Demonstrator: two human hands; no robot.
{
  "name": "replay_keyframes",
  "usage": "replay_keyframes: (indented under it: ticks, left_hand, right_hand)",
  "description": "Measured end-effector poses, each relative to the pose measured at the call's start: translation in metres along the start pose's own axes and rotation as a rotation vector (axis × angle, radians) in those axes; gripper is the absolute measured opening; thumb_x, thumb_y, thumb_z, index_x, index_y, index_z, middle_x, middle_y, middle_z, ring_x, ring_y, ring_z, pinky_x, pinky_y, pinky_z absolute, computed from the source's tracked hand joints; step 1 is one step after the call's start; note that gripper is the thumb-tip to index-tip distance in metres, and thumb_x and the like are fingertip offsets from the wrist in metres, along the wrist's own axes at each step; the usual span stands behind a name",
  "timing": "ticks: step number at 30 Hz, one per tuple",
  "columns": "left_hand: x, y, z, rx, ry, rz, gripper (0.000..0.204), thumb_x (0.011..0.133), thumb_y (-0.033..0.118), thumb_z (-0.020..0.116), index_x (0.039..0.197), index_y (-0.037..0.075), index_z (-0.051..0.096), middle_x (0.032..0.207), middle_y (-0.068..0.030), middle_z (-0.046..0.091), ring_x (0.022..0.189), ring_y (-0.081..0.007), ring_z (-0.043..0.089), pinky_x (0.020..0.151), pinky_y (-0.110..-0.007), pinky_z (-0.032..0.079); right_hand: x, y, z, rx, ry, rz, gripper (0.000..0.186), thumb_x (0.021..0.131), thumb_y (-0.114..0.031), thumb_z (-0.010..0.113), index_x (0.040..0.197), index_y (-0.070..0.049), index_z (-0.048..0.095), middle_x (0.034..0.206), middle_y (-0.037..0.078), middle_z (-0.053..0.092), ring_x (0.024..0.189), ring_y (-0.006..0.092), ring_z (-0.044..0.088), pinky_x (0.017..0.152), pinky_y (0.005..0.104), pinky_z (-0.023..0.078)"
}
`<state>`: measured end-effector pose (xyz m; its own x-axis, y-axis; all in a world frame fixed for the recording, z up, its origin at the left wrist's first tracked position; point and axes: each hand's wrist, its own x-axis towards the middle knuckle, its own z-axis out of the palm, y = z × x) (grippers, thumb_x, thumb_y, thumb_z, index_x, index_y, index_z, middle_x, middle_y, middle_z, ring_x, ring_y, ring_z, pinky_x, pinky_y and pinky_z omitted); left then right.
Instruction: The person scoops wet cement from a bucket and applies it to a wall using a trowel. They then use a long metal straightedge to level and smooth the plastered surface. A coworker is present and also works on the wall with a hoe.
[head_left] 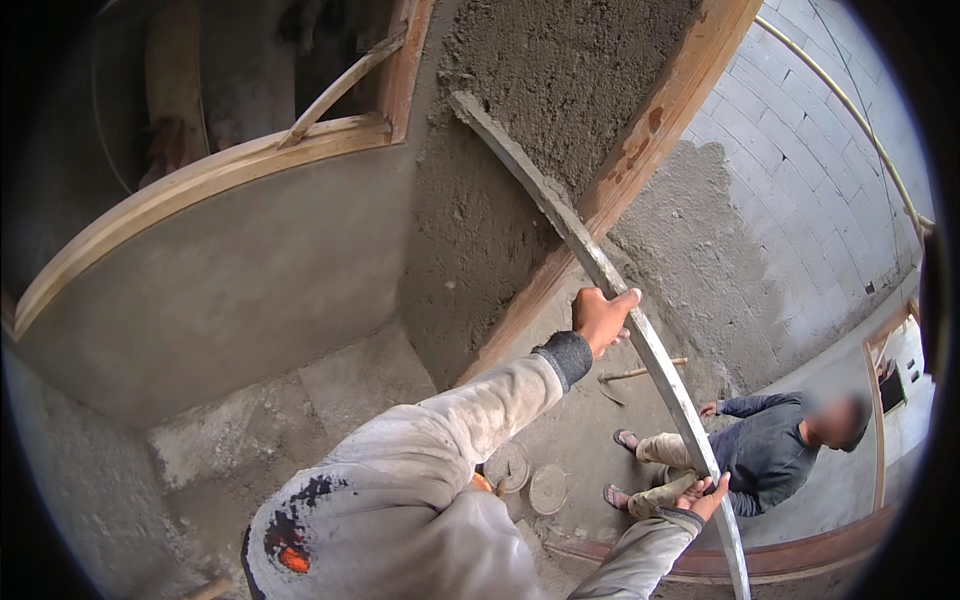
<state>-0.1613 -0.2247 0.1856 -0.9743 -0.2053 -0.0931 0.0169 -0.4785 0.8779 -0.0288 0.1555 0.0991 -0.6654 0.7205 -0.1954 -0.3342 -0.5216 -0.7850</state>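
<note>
A long, pale screed bar (655, 355) runs slantwise from the wall down to the lower right. Its far end rests against rough wet plaster (560, 100), and mortar clings along that stretch, which also crosses a wooden post (640, 130). My left hand (603, 322) grips the bar near its middle, thumb along the top. Farther down, close to the lower end, my right hand (705, 495) is closed round the same bar. Both sleeves are pale and dusty with dark cuffs.
On the left, a wooden window frame (200, 190) tops a smooth plastered wall (260, 280). Two round buckets (548, 489) and a long-handled tool (640, 371) are on the floor. Another person (770, 455) stands at right, beyond the bar. A partly plastered block wall (810, 180) rises behind.
</note>
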Motion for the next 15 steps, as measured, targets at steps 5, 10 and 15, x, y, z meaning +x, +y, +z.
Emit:
replay_keyframes:
  ticks: [5,10,15]
  left_hand:
    - [0.016,0.033,0.008,0.018,-0.079,0.122,0.034,0.081,0.027,0.074,0.085,-0.007,0.069,0.071,-0.0117,0.066,0.043,-0.0125,0.056,0.035,-0.025,0.042]
    - [0.021,0.103,0.037,-0.006,-0.169,0.372,0.040,0.079,0.030,0.076,0.070,-0.004,0.058,0.061,-0.0092,0.058,0.043,-0.0145,0.059,0.035,-0.023,0.044]
    - [-0.010,0.104,0.032,0.041,-0.246,0.509,0.043,0.085,0.036,0.069,0.063,0.004,0.054,0.058,-0.0043,0.056,0.049,-0.0103,0.056,0.043,-0.028,0.046]
  right_hand:
    - [-0.027,-0.012,0.045,0.044,-0.031,0.000,0.031,0.079,-0.032,0.078,0.095,-0.012,0.061,0.071,0.000,0.064,0.057,0.0067,0.062,0.048,0.0166,0.053]
    - [-0.047,-0.030,0.084,0.141,-0.201,-0.057,0.032,0.080,-0.026,0.077,0.093,-0.005,0.057,0.071,0.003,0.064,0.054,0.0080,0.060,0.047,0.0158,0.052]
    - [-0.059,-0.018,0.053,0.250,-0.276,0.090,0.021,0.084,-0.023,0.072,0.085,-0.006,0.060,0.072,0.004,0.066,0.056,0.0114,0.062,0.048,0.0198,0.055]
